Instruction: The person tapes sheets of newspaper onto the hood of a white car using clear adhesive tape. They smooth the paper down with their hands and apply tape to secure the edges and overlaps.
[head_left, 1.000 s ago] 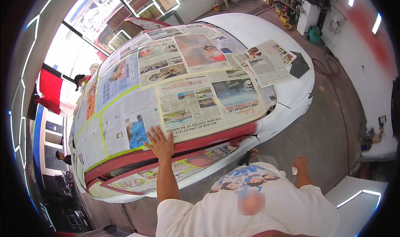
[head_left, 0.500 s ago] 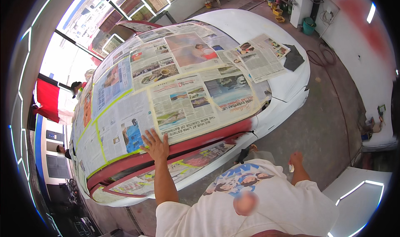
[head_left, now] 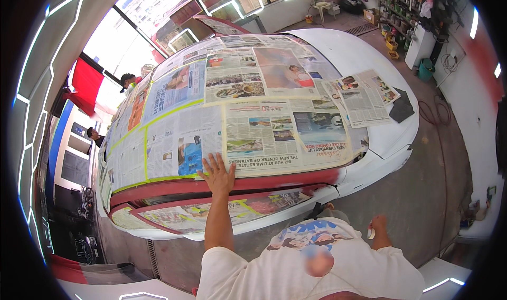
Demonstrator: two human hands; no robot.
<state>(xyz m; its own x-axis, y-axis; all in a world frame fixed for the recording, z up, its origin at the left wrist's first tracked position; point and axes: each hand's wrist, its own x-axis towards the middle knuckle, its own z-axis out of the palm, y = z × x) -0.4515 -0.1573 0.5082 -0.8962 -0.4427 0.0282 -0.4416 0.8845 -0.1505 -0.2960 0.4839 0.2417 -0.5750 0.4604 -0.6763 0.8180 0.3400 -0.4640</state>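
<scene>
My left hand (head_left: pixel 218 176) lies flat with fingers spread, holding nothing. Its fingertips reach the lower edge of the newspaper covering (head_left: pixel 158 152), and the palm is over the red roof edge (head_left: pixel 274 180) of a car. Yellow and pale masking tape joins the newspaper sheets across the windscreen and roof. Beside my body on the right, away from the car, my right hand (head_left: pixel 378 225) is closed around a small white thing (head_left: pixel 371 232), too small to name with certainty. Taped paper also covers the side windows (head_left: pixel 195 214).
Loose newspaper (head_left: pixel 364 102) and a dark grey sheet (head_left: pixel 402 106) lie on the white bonnet (head_left: pixel 338 49). A hose (head_left: pixel 443 136) runs over the floor at right. Shelves of cans (head_left: pixel 396 12) and a green bucket (head_left: pixel 425 69) stand behind. Two people (head_left: pixel 127 81) are beyond the car.
The view has swung, so the car sits farther right and lower in it. My left hand keeps its place on the roof edge; my right hand still holds the small white thing.
</scene>
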